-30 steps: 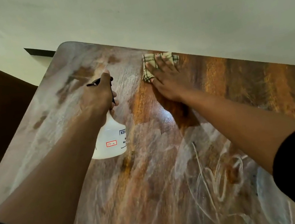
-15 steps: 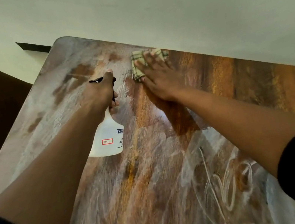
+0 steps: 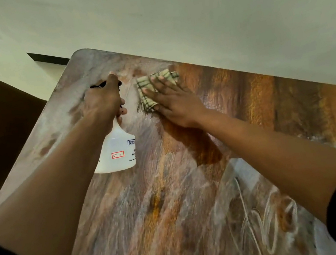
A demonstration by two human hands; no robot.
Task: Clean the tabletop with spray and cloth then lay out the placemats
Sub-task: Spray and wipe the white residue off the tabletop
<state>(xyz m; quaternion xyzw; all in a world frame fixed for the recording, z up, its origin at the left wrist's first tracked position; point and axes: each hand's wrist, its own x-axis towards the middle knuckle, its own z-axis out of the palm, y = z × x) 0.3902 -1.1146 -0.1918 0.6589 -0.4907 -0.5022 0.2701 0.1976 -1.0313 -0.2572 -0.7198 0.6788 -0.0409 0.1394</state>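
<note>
White plastic spray bottle (image 3: pixel 116 151) gripped in the left hand (image 3: pixel 101 102) — right hand (image 3: pixel 172 102), fingers flat and slightly spread, presses a checked folded cloth (image 3: pixel 156 89) onto the streaked brown wooden tabletop (image 3: pixel 177 214).

Likely home dining spot: wood-grain table (image 3: pixel 195 189) against plain wall (image 3: pixel 188 12) at 12, dark baseboard (image 3: pixel 48 57) at 10.

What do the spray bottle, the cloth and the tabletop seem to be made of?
Spray bottle: probably plastic, milky white and slightly translucent, with printed labels.
Cloth: woven fabric, pale with dark checked lines; it lies folded and soft under the flat right hand.
Tabletop: looks like wood or a wood-pattern laminate, brown and orange grain with a glossy, reflective finish; which one is unclear.
</note>
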